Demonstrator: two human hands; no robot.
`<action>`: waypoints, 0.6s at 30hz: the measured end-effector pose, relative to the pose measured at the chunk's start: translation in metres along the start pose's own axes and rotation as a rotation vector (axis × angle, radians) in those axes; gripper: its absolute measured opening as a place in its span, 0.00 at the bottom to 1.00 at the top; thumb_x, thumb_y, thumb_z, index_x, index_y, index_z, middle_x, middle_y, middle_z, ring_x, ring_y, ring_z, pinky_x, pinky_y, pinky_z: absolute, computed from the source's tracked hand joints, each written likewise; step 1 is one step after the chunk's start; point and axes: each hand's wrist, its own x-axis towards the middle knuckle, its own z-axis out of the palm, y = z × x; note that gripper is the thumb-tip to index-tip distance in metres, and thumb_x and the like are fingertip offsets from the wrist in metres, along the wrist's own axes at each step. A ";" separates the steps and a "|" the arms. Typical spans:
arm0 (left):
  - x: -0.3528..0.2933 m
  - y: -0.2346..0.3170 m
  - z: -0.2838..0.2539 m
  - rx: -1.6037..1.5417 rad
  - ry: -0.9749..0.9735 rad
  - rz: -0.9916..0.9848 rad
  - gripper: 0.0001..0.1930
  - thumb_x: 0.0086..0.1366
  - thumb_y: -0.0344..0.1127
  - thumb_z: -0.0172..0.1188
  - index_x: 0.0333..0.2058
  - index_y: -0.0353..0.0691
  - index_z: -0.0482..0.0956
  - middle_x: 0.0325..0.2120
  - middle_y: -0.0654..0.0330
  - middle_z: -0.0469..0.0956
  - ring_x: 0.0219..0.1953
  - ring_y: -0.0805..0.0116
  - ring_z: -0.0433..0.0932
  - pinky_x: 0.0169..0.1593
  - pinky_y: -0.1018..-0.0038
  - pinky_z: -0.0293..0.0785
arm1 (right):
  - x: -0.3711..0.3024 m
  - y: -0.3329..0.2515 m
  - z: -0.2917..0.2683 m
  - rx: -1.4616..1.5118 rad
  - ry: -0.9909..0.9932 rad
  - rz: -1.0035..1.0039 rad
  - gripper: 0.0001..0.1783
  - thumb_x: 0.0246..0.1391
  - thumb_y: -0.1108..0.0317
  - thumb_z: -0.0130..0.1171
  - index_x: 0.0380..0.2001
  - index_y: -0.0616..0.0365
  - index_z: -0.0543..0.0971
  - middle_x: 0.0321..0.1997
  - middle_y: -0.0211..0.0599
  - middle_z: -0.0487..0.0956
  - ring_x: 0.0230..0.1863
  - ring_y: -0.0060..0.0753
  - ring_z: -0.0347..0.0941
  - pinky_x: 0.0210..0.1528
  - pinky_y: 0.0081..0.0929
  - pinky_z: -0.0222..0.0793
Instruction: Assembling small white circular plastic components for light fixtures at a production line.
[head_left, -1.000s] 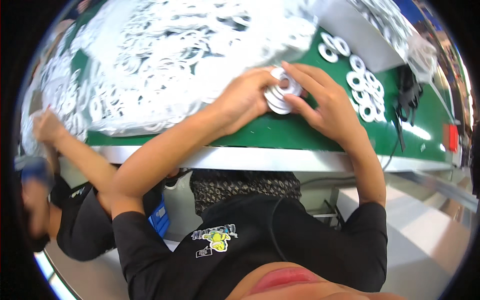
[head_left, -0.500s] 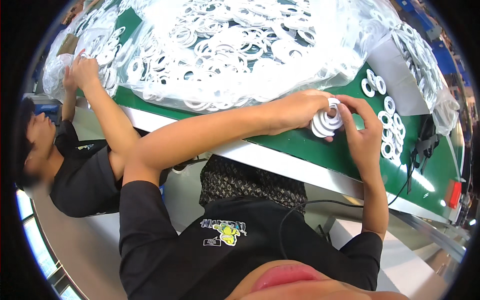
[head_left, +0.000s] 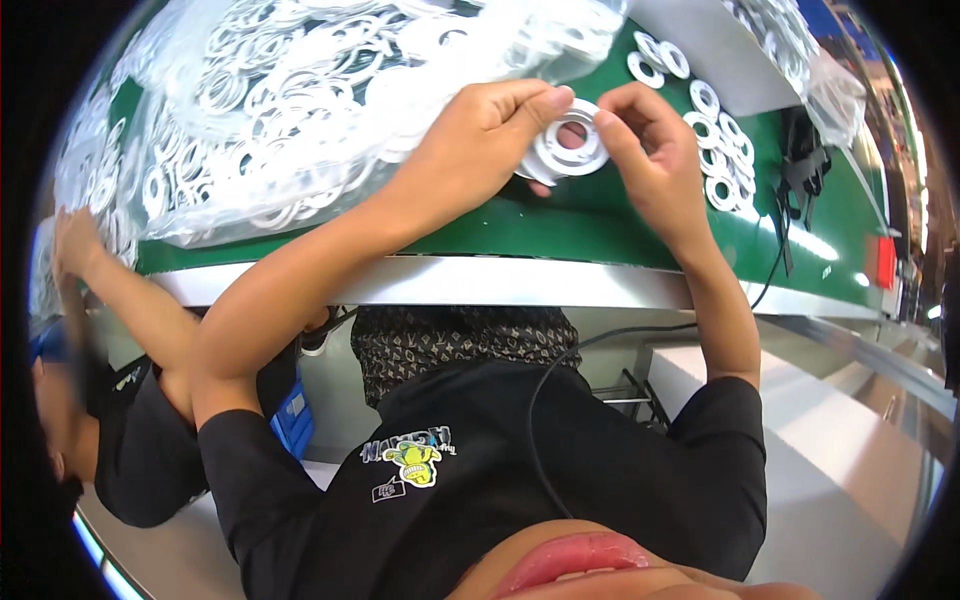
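Between my two hands, above the green tabletop, are several white plastic rings (head_left: 588,156), stacked and slightly fanned, one face turned up. My left hand (head_left: 505,130) is closed on their left side, thumb along the upper edge and a fingertip showing below. My right hand (head_left: 662,165) pinches the right edge with its thumb and curled fingers. A finger shows through the ring's hole. Just beyond my right hand lies a group of loose white rings (head_left: 704,133) on the table.
A large heap of white rings (head_left: 290,95) in clear plastic fills the table's left and middle. A white box (head_left: 715,50) with rings stands far right, near a black strap (head_left: 803,160) and a red block (head_left: 886,262). A co-worker's hand (head_left: 78,245) is at far left.
My view has turned and shifted, so the table and heap sit differently in the picture. The rings between my hands have tilted, and their face and hole show more openly.
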 end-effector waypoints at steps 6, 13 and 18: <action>-0.001 0.003 0.004 0.215 -0.051 -0.021 0.18 0.70 0.46 0.45 0.37 0.36 0.77 0.27 0.65 0.78 0.25 0.81 0.75 0.25 0.83 0.74 | -0.004 -0.002 -0.012 -0.169 -0.174 -0.006 0.11 0.54 0.66 0.54 0.28 0.65 0.75 0.20 0.33 0.73 0.23 0.19 0.66 0.27 0.19 0.62; -0.002 0.003 0.000 0.179 -0.026 -0.061 0.17 0.70 0.44 0.47 0.33 0.35 0.76 0.22 0.65 0.75 0.21 0.82 0.73 0.24 0.83 0.73 | -0.002 -0.006 -0.008 -0.119 -0.160 0.039 0.11 0.56 0.68 0.53 0.29 0.67 0.75 0.23 0.36 0.74 0.27 0.19 0.68 0.33 0.19 0.65; 0.004 -0.003 0.001 0.007 0.027 0.020 0.15 0.67 0.44 0.52 0.41 0.35 0.74 0.30 0.62 0.77 0.27 0.78 0.75 0.29 0.81 0.74 | -0.004 -0.003 -0.002 -0.052 0.015 0.063 0.11 0.60 0.67 0.50 0.33 0.66 0.76 0.25 0.26 0.73 0.27 0.15 0.65 0.30 0.15 0.60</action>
